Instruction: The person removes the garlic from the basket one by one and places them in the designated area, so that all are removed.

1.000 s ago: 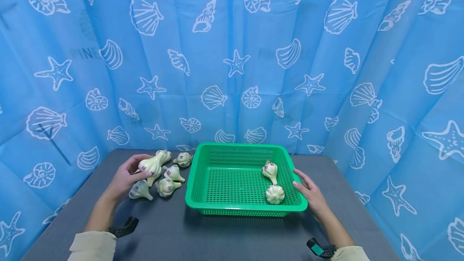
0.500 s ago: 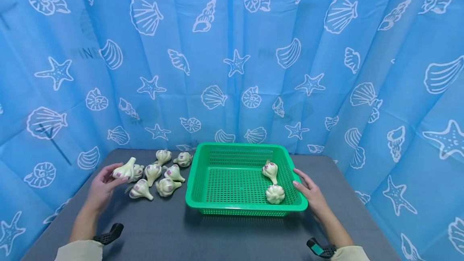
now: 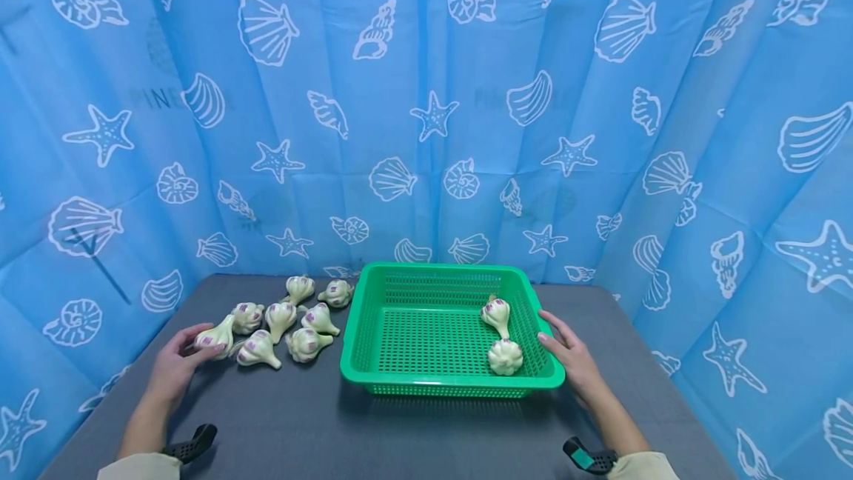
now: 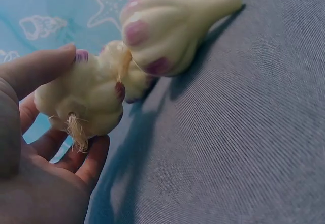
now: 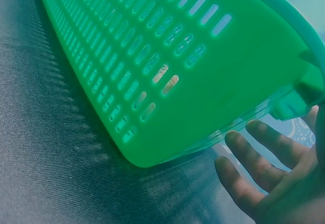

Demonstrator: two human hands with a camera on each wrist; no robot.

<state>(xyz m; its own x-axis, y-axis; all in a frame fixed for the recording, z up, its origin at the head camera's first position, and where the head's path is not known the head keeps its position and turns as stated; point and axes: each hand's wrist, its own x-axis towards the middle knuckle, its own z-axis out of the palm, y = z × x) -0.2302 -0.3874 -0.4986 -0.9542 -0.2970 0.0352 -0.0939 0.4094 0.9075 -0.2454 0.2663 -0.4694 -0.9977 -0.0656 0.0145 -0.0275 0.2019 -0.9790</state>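
My left hand point(image 3: 198, 344) holds a pale garlic bulb point(image 3: 217, 335) with purple patches just above the grey table, left of the loose garlic bulbs point(image 3: 283, 321). In the left wrist view the held bulb point(image 4: 89, 97) sits between my thumb point(image 4: 40, 69) and curled fingers point(image 4: 94, 158), with another bulb point(image 4: 167, 31) lying close behind it. My right hand point(image 3: 554, 336) rests with straight fingers against the right rim of the green slotted basket point(image 3: 440, 271). Its fingers point(image 5: 264, 148) lie just under the basket rim point(image 5: 274, 26). Two garlic bulbs point(image 3: 497, 312) point(image 3: 505, 356) lie inside at the right.
The grey table point(image 3: 300, 421) is enclosed by a blue curtain point(image 3: 426, 95) printed with shells and starfish. Several garlic bulbs lie between my left hand and the basket's left wall. Black wrist mounts point(image 3: 189, 444) point(image 3: 586, 458) show at the bottom.
My left hand has drawn one garlic bulb out of the pile, leftward and down toward the table's left side. The right hand and the basket have stayed put.
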